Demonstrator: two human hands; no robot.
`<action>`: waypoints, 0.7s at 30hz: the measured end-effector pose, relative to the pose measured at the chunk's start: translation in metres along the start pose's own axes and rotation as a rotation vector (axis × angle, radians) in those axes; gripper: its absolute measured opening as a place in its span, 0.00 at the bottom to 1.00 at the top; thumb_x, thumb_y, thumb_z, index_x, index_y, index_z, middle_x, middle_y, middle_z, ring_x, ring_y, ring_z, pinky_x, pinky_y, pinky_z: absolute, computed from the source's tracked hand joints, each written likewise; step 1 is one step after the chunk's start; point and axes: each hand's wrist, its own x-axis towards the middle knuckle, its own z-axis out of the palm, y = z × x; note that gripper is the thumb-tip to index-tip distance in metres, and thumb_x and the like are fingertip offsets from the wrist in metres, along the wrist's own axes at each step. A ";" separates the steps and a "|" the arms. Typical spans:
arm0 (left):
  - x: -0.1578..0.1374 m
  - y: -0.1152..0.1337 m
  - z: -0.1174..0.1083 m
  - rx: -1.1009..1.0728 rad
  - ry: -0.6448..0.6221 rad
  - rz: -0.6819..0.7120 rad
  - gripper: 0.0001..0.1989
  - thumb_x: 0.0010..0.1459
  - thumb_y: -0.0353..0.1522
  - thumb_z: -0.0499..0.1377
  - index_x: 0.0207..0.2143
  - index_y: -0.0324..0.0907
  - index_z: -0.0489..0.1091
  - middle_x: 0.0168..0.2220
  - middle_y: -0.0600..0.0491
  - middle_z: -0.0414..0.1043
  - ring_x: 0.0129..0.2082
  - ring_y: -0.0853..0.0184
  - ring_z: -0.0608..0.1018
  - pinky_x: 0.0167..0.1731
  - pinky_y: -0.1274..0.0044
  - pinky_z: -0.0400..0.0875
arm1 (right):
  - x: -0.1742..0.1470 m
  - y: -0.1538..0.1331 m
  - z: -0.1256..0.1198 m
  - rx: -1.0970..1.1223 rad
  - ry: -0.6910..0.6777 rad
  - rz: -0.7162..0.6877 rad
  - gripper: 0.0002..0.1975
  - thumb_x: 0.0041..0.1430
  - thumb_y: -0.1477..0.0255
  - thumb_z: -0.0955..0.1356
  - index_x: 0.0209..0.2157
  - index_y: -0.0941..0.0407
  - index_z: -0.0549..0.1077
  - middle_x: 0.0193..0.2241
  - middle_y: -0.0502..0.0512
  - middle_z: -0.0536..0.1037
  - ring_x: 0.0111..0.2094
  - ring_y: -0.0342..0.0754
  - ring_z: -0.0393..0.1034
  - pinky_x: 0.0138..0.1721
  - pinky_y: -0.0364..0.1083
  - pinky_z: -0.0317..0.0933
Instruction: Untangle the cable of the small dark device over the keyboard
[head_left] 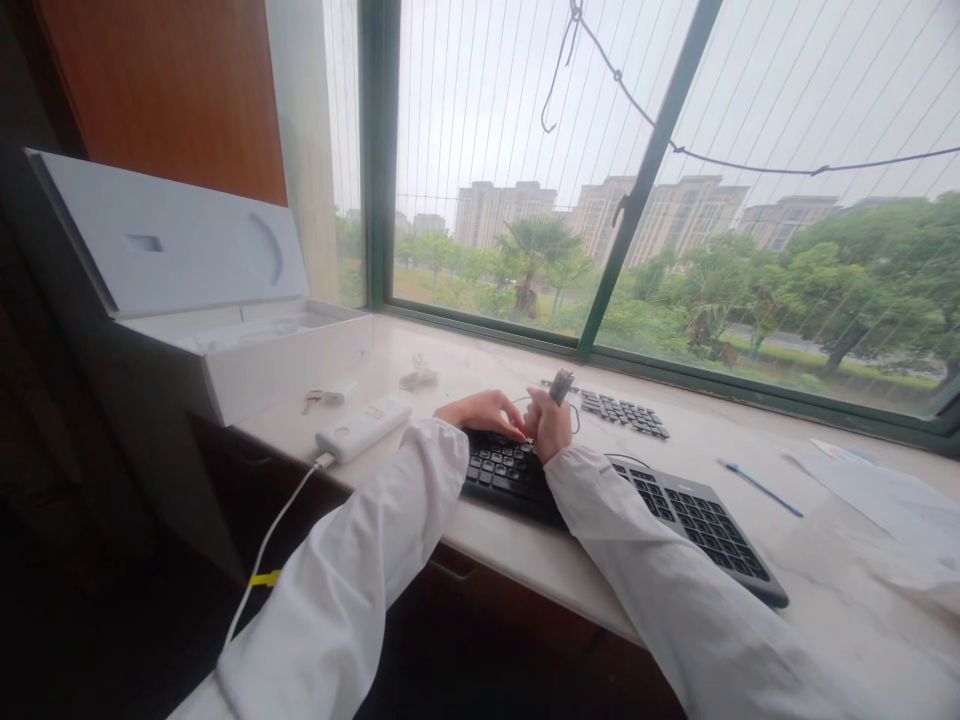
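Observation:
A black keyboard [724,535] lies on the pale stone sill, many of its key positions showing as bare dark squares on the right. Over its left half rests my left hand [487,412], with stretched fingers reaching down to the keys. Beside it my right hand [550,425] is closed around a dark grey tool [561,386]; its upper end sticks up from the fist and its lower end is hidden. Loose black keycaps [625,413] lie in rows behind the keyboard. A thin dark cable [628,459] shows by the keyboard's back edge.
An open white box [292,350] stands at the left. Near it are a white power bank-like device [365,427] with a white cable [274,530], a small whitish item [326,396] and another [418,374]. A blue pen [763,488] and papers [885,490] lie right. The window [495,230] rises behind.

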 end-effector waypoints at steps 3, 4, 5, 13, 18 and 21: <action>-0.002 0.006 0.000 0.002 -0.003 0.000 0.20 0.44 0.44 0.66 0.37 0.41 0.80 0.30 0.52 0.77 0.31 0.70 0.73 0.32 0.80 0.62 | 0.003 -0.006 -0.002 0.101 0.110 -0.007 0.19 0.45 0.67 0.66 0.17 0.51 0.48 0.08 0.39 0.47 0.09 0.36 0.39 0.10 0.41 0.34; -0.002 0.006 0.000 -0.001 -0.001 -0.004 0.21 0.44 0.44 0.65 0.37 0.41 0.80 0.31 0.52 0.77 0.31 0.69 0.73 0.32 0.80 0.62 | 0.004 -0.008 -0.003 0.121 0.130 0.016 0.19 0.45 0.67 0.66 0.17 0.51 0.47 0.07 0.39 0.46 0.09 0.36 0.38 0.10 0.41 0.33; -0.001 0.007 0.001 -0.007 0.004 -0.010 0.21 0.44 0.45 0.65 0.37 0.41 0.80 0.31 0.51 0.78 0.32 0.69 0.74 0.32 0.80 0.62 | 0.005 -0.009 -0.004 0.138 0.145 0.040 0.19 0.46 0.67 0.66 0.17 0.51 0.47 0.07 0.38 0.46 0.09 0.36 0.37 0.10 0.41 0.32; 0.006 -0.005 0.003 -0.046 -0.025 -0.010 0.21 0.43 0.44 0.66 0.38 0.41 0.80 0.31 0.51 0.78 0.32 0.68 0.74 0.34 0.79 0.64 | 0.012 -0.007 -0.010 0.211 0.201 0.143 0.19 0.49 0.67 0.64 0.19 0.52 0.45 0.07 0.38 0.45 0.08 0.36 0.37 0.09 0.41 0.33; 0.010 -0.010 0.003 -0.056 -0.045 -0.006 0.21 0.43 0.44 0.66 0.37 0.41 0.80 0.31 0.51 0.78 0.33 0.68 0.75 0.38 0.79 0.64 | 0.012 -0.007 -0.009 0.213 0.235 0.136 0.18 0.49 0.68 0.64 0.19 0.52 0.46 0.07 0.39 0.46 0.08 0.36 0.38 0.09 0.41 0.33; 0.009 -0.010 0.002 -0.057 -0.047 -0.014 0.21 0.43 0.45 0.66 0.37 0.42 0.80 0.33 0.51 0.79 0.34 0.67 0.75 0.38 0.79 0.64 | 0.012 -0.006 -0.008 0.175 0.251 0.134 0.18 0.50 0.67 0.64 0.19 0.52 0.46 0.07 0.39 0.46 0.08 0.37 0.38 0.09 0.41 0.33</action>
